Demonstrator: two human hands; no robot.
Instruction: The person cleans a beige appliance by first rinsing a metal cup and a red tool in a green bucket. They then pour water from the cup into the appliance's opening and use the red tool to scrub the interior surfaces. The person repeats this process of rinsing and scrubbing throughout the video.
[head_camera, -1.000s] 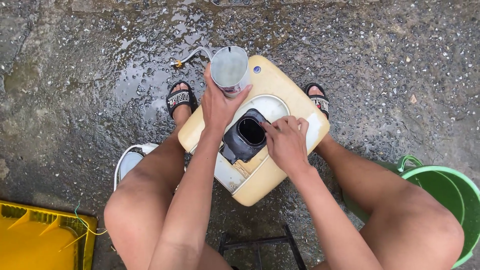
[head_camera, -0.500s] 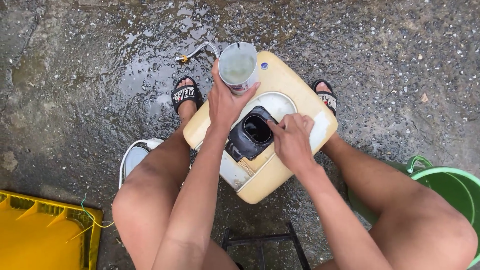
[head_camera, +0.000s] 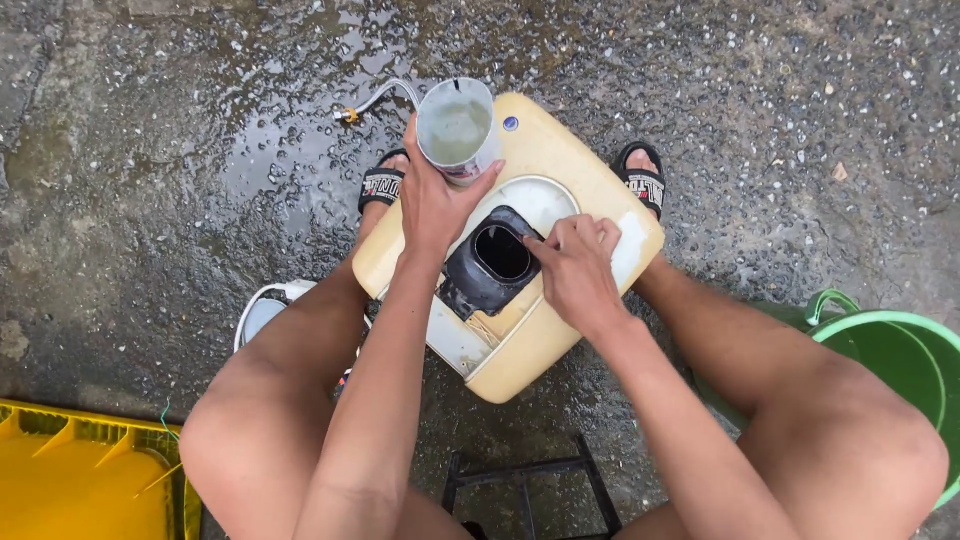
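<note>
Left hand (head_camera: 432, 205) gripping one grey cup (head_camera: 457, 130), right hand (head_camera: 577, 270) fingers curled on one cream casing (head_camera: 560, 165)

A grey cup (head_camera: 458, 130) of murky water stands upright above the cream-yellow casing (head_camera: 560, 330) with its black opening (head_camera: 500, 255).

Outdoor yard, wet concrete ground (head_camera: 150, 150), green bucket (head_camera: 900, 370), yellow crate (head_camera: 70, 480)

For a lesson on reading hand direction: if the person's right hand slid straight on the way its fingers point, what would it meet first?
The right hand points left toward the black opening in the cream-coloured casing; its rim comes first, probably, since depth is unclear. The fingertips seem already at it.
</note>
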